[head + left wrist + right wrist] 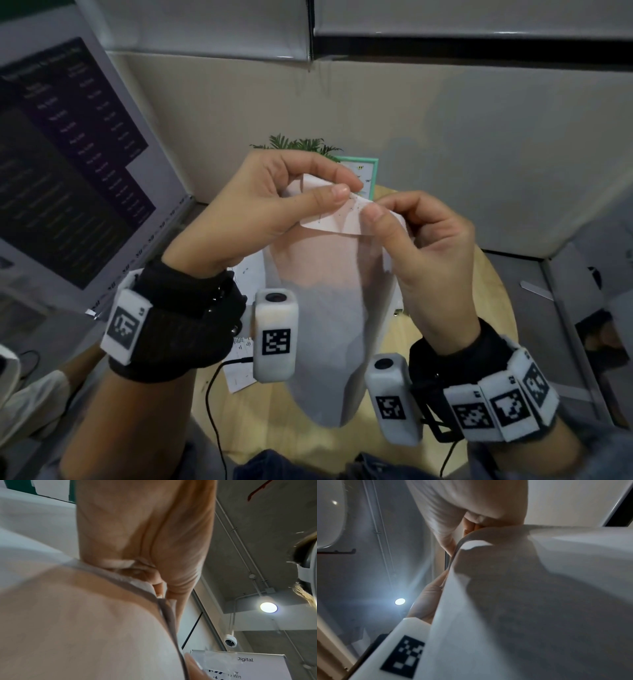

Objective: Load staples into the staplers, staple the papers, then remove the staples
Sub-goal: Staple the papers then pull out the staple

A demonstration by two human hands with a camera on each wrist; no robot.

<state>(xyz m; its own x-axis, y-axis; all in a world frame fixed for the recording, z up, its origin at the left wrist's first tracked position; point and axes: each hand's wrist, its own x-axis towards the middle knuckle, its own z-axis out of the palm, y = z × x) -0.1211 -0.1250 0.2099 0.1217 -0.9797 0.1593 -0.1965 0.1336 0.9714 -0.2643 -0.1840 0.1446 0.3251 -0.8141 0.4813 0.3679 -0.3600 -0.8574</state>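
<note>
The person is holding the stapled papers (329, 308) up in the air above the round wooden table (476, 308), with the sheets hanging down between the two wrists. The left hand (260, 202) is pinching the top corner of the papers, its thumb lying across the near face and its index finger curling over from behind; that grip is pressed together on the sheet. The right hand (424, 240) is just beside it, to the right of the left hand, its thumb and forefinger tips pinching the same folded-over corner, where small dark marks are showing on the paper. Whether a staple is sitting in that corner is too small to tell.

In the left wrist view the papers (72, 622) are filling the lower left, with the left hand's fingers (145, 527) closing on their edge. In the right wrist view the papers (539, 601) are covering most of the frame, curling over at the top where the right hand's fingers (453, 507) are meeting them.

More printed sheets (246, 277) are lying on the table below the held papers. Beyond the hands, a green-framed card (363, 171) and a leafy plant (298, 144) are standing at the far side of the table, and a large dark printed board (68, 154) is leaning to its left.
</note>
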